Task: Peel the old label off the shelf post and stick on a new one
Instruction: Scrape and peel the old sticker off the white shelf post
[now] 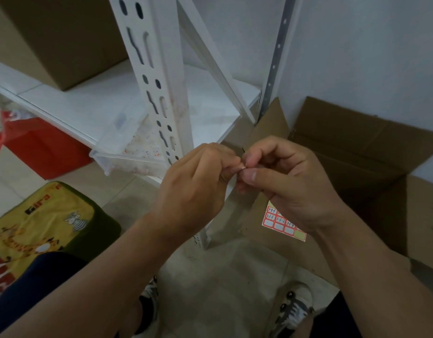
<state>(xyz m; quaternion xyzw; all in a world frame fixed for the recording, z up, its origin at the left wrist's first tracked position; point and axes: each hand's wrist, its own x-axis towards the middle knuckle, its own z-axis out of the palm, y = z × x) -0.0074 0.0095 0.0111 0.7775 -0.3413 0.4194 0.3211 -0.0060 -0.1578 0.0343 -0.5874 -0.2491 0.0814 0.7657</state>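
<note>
The white slotted shelf post [159, 76] rises in the middle of the view. In front of its lower part, my left hand [196, 189] and my right hand [283, 181] meet fingertip to fingertip. Between them they pinch a small curled label [242, 167]; little of it shows. A label sheet [282, 223] with red-bordered stickers, some with handwriting, lies on a cardboard flap below my right hand, which partly covers it.
A clear plastic bin [127, 142] sits on the white shelf [88, 103] left of the post. A cardboard box [59, 37] stands on the shelf. An open cardboard box [371, 162] is at right, a red bag [37, 145] and a yellow cushion [42, 223] at left.
</note>
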